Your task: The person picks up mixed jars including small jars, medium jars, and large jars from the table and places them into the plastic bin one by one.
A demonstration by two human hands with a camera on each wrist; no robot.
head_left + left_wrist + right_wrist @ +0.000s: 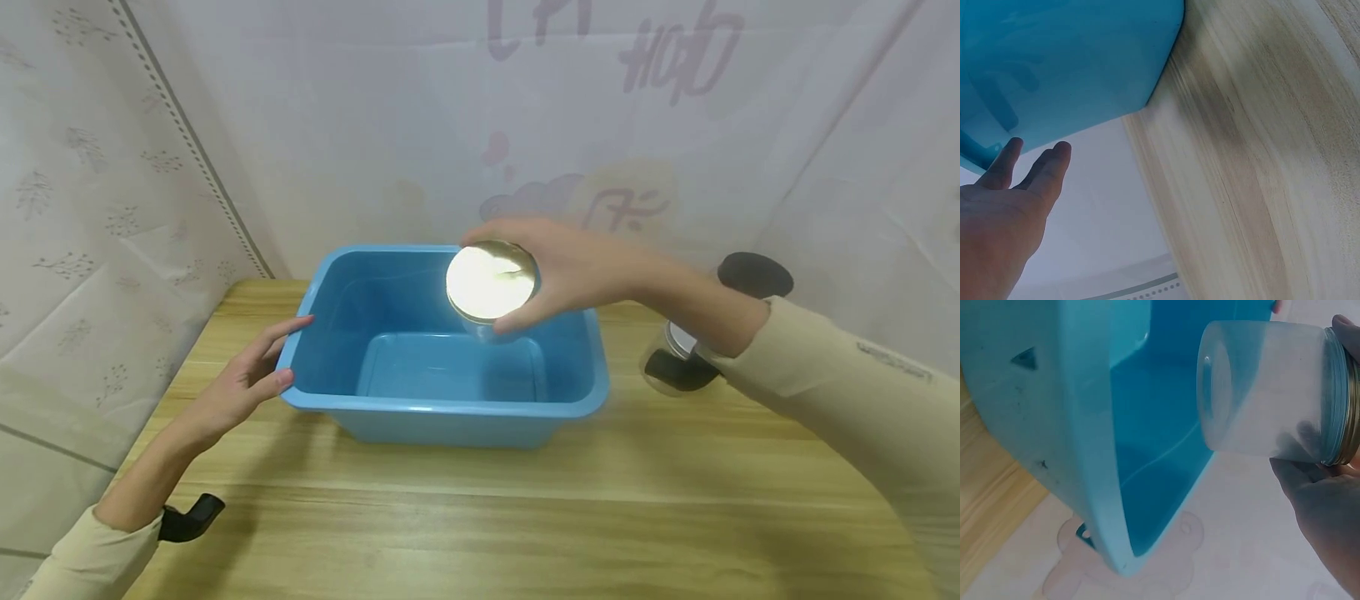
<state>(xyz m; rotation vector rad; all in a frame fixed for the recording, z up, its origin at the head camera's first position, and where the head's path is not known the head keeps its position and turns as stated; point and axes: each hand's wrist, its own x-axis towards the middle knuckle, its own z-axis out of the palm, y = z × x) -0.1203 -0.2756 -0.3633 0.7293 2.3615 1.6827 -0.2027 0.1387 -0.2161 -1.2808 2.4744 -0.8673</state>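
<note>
Your right hand [570,260] grips the clear jar [489,283] round its lid, above the blue tub [450,407]: lifted, seemingly not yet placed. Your left hand [238,382], fingers spread, touches the tub's left rim. Another jar [670,372] remains, right of the tub.

Glare washes out the top of the gold-lidded jar [491,283] gripped by the right hand [551,262]. Right of that grip, the forearm [686,296] and sleeve [840,400] partly hide a clear jar [667,348]; the sleeve's print [895,362] is too small to read.
</note>
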